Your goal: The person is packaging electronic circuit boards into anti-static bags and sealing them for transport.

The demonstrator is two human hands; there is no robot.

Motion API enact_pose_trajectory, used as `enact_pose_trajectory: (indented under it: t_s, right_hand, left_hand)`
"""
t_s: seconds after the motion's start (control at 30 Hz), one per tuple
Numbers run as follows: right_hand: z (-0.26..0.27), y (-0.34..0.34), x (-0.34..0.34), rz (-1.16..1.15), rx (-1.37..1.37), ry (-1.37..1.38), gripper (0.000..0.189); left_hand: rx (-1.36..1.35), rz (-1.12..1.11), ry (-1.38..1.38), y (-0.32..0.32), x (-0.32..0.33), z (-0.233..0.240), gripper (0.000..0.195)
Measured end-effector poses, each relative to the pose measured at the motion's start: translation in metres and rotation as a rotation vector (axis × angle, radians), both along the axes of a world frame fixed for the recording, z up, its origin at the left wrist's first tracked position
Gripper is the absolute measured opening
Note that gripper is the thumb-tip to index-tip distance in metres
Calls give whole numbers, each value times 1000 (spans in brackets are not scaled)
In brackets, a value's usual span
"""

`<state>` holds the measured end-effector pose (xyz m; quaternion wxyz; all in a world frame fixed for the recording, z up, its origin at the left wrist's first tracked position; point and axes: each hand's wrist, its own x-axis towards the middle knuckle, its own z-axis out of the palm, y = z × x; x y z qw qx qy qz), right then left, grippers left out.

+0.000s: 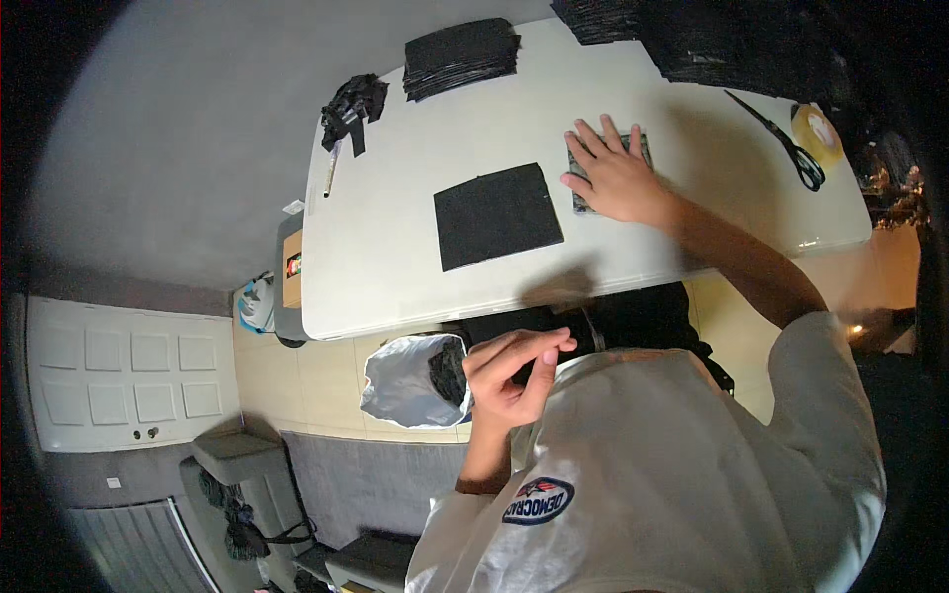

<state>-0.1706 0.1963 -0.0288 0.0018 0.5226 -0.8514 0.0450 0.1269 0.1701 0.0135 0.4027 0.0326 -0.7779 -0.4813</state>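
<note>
My right hand [619, 174] lies palm down, fingers spread, on a small dark patterned rectangular piece [580, 199], mostly hidden beneath it. Left of that piece, apart from it, a flat black rectangular sheet [498, 216] rests on the white table [385, 259]. My left hand [519, 374] is raised in front of my body, near the table's front edge, with thumb and fingertips pinched together. Nothing shows between those fingertips. Scissors with black handles [786, 141] and a roll of clear-yellowish tape [804, 141] sit at the table's right end.
Black sheets are stacked [463, 59] at the far edge; more black material [719, 44] covers the far right. Crumpled black strips [354, 107] and a pen [331, 170] lie at the left. Below the front edge stands a white bag [404, 382] holding black material.
</note>
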Motion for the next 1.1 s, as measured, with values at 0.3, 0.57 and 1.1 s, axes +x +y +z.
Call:
enact_pose_trajectory:
  t_s: [0.3,0.57,1.1]
  right_hand:
    - [3,0,3,-54,-20,-58,78]
    - [-6,1,-2,-32,-92,-42,87]
    - [8,103,-34,326,-446,-19,41]
  left_hand:
    - [-192,-69,-129,-8,-21,20,19]
    - [-308,57,-410,-56,-54,37,20]
    - [-943,-298,-542,-84,-180,8,47]
